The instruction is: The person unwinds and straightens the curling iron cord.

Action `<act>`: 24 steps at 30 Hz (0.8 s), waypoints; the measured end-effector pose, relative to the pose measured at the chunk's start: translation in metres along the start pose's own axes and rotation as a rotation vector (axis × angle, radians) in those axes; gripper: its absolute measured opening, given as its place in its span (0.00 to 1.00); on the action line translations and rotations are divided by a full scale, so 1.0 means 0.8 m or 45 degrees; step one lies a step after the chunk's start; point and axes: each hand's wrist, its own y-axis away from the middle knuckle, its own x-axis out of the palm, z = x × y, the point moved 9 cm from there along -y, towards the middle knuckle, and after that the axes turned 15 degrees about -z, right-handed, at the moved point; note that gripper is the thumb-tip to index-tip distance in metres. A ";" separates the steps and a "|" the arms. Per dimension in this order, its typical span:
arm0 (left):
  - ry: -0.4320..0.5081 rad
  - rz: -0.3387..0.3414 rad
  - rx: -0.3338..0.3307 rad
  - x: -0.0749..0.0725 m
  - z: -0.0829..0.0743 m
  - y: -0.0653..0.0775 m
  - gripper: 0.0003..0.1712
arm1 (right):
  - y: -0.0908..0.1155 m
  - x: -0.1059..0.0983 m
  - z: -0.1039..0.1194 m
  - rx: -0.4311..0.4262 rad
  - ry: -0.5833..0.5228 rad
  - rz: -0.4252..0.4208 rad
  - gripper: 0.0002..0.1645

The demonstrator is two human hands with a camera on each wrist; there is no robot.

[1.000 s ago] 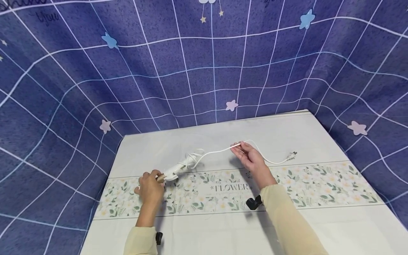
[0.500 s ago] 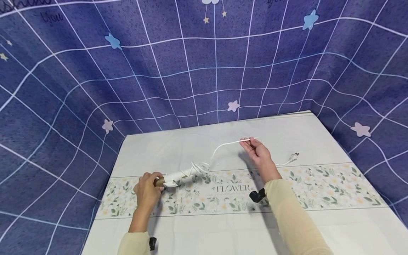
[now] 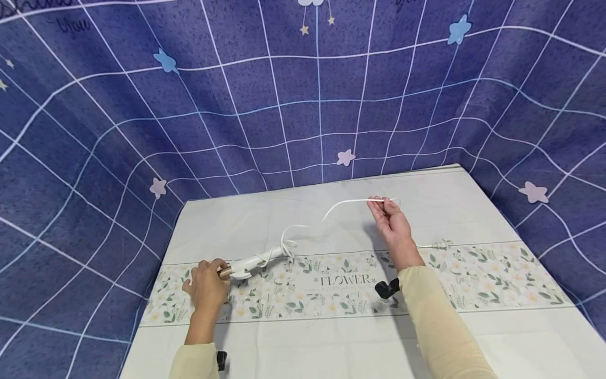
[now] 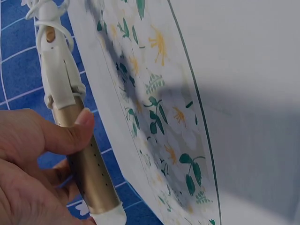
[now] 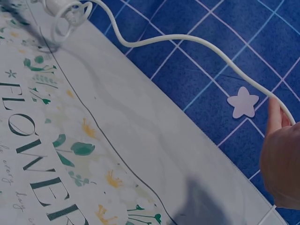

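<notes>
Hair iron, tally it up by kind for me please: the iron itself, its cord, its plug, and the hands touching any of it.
Hair iron: 1
Cord: 1
Plug: 1
Hands: 2, left hand on the iron, right hand on the cord
Total: 5

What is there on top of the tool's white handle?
White cord loops over the white handle near one end; a small gold-coloured part shows beside the loops. The surface directly under the loops is covered.
</notes>
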 end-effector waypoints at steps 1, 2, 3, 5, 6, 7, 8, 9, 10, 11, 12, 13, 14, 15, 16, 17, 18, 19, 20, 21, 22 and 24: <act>-0.015 0.001 -0.020 -0.002 0.003 0.000 0.22 | 0.000 0.000 0.001 -0.005 -0.014 0.009 0.07; -0.024 0.000 -0.044 -0.003 0.006 -0.001 0.21 | 0.001 0.001 0.003 -0.012 -0.018 0.012 0.07; -0.036 -0.002 -0.066 -0.005 0.009 -0.001 0.21 | 0.001 0.001 0.004 -0.015 -0.025 0.020 0.06; -0.053 -0.002 -0.113 -0.008 0.015 0.000 0.21 | 0.002 0.000 0.007 -0.014 -0.039 0.027 0.06; -0.059 -0.002 -0.136 -0.009 0.019 0.000 0.20 | 0.003 -0.001 0.008 -0.023 -0.027 0.021 0.06; -0.068 0.002 -0.160 -0.009 0.024 0.000 0.20 | 0.003 -0.002 0.010 -0.030 -0.019 0.018 0.06; -0.074 0.002 -0.183 -0.010 0.028 0.000 0.20 | 0.004 -0.004 0.011 -0.040 -0.006 0.009 0.07; -0.079 0.004 -0.205 -0.011 0.033 0.001 0.20 | 0.004 -0.005 0.013 -0.047 -0.001 0.002 0.07; -0.086 0.013 -0.230 -0.011 0.038 0.001 0.20 | 0.004 -0.007 0.014 -0.055 0.007 -0.008 0.08; -0.092 0.020 -0.254 -0.011 0.043 0.001 0.20 | 0.005 -0.009 0.015 -0.063 0.018 -0.018 0.09; -0.100 0.025 -0.277 -0.011 0.048 0.001 0.20 | 0.005 -0.010 0.017 -0.077 0.039 -0.031 0.09; -0.108 0.027 -0.296 -0.012 0.053 0.001 0.20 | 0.006 -0.012 0.018 -0.079 0.047 -0.038 0.10; -0.111 0.026 -0.315 -0.012 0.056 0.001 0.20 | 0.005 -0.013 0.019 -0.090 0.071 -0.048 0.11; -0.110 0.026 -0.332 -0.013 0.060 0.001 0.19 | 0.005 -0.016 0.020 -0.098 0.090 -0.064 0.11; -0.108 0.026 -0.347 -0.014 0.062 0.001 0.18 | 0.004 -0.018 0.020 -0.107 0.116 -0.082 0.10; -0.105 0.018 -0.357 -0.016 0.064 0.001 0.18 | 0.003 -0.020 0.021 -0.110 0.143 -0.096 0.10; -0.104 0.010 -0.363 -0.017 0.066 0.000 0.18 | 0.001 -0.023 0.021 -0.112 0.166 -0.113 0.09; -0.102 0.005 -0.368 -0.019 0.067 0.000 0.18 | 0.000 -0.026 0.022 -0.118 0.192 -0.131 0.09; -0.097 0.001 -0.373 -0.020 0.068 0.000 0.18 | -0.001 -0.029 0.022 -0.129 0.224 -0.150 0.09; -0.095 0.001 -0.377 -0.022 0.069 0.000 0.18 | -0.002 -0.031 0.022 -0.131 0.241 -0.164 0.09; -0.093 -0.002 -0.377 -0.023 0.069 -0.001 0.18 | -0.003 -0.033 0.022 -0.135 0.262 -0.175 0.11; -0.092 0.003 -0.387 -0.024 0.070 -0.001 0.19 | -0.004 -0.038 0.022 -0.141 0.301 -0.190 0.18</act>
